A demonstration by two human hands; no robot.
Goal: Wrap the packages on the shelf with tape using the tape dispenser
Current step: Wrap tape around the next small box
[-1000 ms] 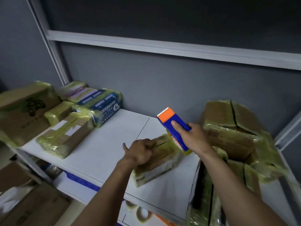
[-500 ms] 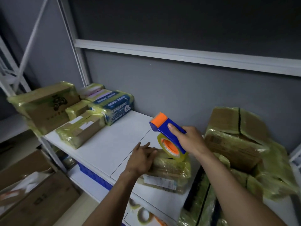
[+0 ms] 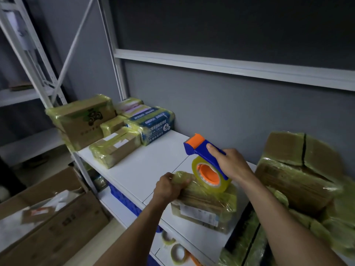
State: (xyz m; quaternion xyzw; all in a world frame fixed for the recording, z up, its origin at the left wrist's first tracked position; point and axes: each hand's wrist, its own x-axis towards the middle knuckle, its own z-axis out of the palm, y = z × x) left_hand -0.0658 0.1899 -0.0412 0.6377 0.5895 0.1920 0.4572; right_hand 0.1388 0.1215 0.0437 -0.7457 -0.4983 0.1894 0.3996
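- Shelf: white board carrying every package. The package in work sits near its front edge, so a hard pull of tape toward the person could, in my judgement, drag it over the lip.
- Wrapped stack: large taped cartons at the right, just beside the right forearm. A wide sweep of that arm could knock it.
- Package: on the shelf between the 2 hands, already sheathed in yellowish tape, label facing front. The loose film at its left end may bunch into a ridge under a further layer.
- Tape dispenser: blue body, orange head, with its roll touching the package top. Whether the free end of the tape is stuck down cannot be told. If it is not, the roll would likely slide without laying any tape.
- Right grip: fingers curled round the dispenser handle, index finger along its top. Tilting would lift the roll off the package.
- Left grip: fingers clenched on the package's left end. If this hold slackens, the package would probably turn with the roll.
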